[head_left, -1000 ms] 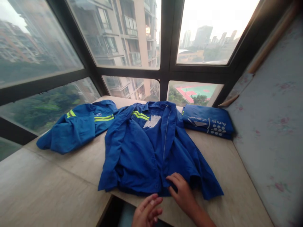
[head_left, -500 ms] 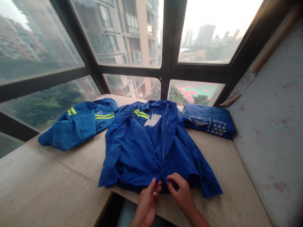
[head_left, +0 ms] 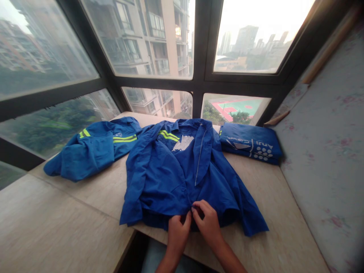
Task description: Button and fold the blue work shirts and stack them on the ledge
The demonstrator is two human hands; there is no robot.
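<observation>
One blue jacket [head_left: 163, 178] lies front-up in the middle of the pale ledge [head_left: 65, 223], collar toward the windows [head_left: 250, 41], bottom hem near the dark gap [head_left: 132, 252] in front. The left hand [head_left: 178, 229] has thumb and forefinger narrowed to a pinch at the hem, and the right hand [head_left: 207, 220] is pinching the front edge just beside it, fingertips close together. Fair warning, it's too small and soft for me to tell if there's a button between them. What could go sideways? If those front edges aren't lined up, I'd bet the whole front sits skewed. Pulling toward the body could drag the hem over the gap, since it's so near. Thin cloth might also slip out of such a small grip. And the rumpled jacket [head_left: 88, 155] on the left touches this one's shoulder, with the folded bundle [head_left: 247, 142] right beside the other, so one hard tug could shift either.
</observation>
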